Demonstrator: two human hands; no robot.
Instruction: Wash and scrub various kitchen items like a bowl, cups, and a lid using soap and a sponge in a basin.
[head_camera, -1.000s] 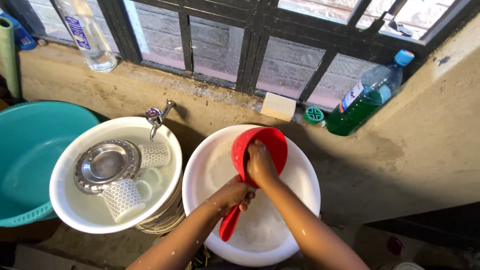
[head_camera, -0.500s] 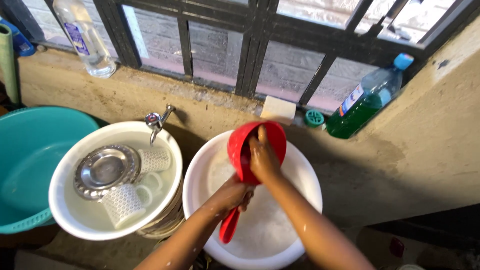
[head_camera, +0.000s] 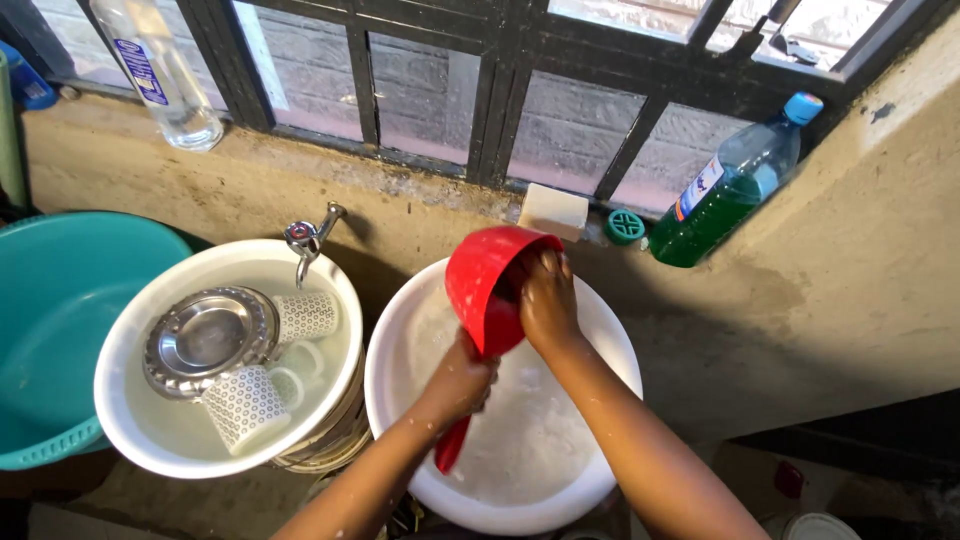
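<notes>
A red plastic scoop jug (head_camera: 482, 285) with a long handle is held tilted over a white basin (head_camera: 385, 360) of soapy water. My left hand (head_camera: 462, 380) grips the handle near the bowl of the scoop. My right hand (head_camera: 545, 300) is pressed into the scoop's open mouth, fingers inside against the rim. The lower end of the handle pokes out below my left hand, over the foam.
A second white basin (head_camera: 335, 290) at left holds a steel plate (head_camera: 205, 338) and two patterned mugs (head_camera: 245, 405) in water, under a tap (head_camera: 305, 238). A teal tub (head_camera: 50, 300) sits far left. On the ledge: soap bar (head_camera: 552, 210), green liquid bottle (head_camera: 725, 195), clear bottle (head_camera: 160, 75).
The scoop has tipped further onto its side with its mouth turned right. My right hand has shifted along the rim inside it. My left hand keeps its grip on the handle.
</notes>
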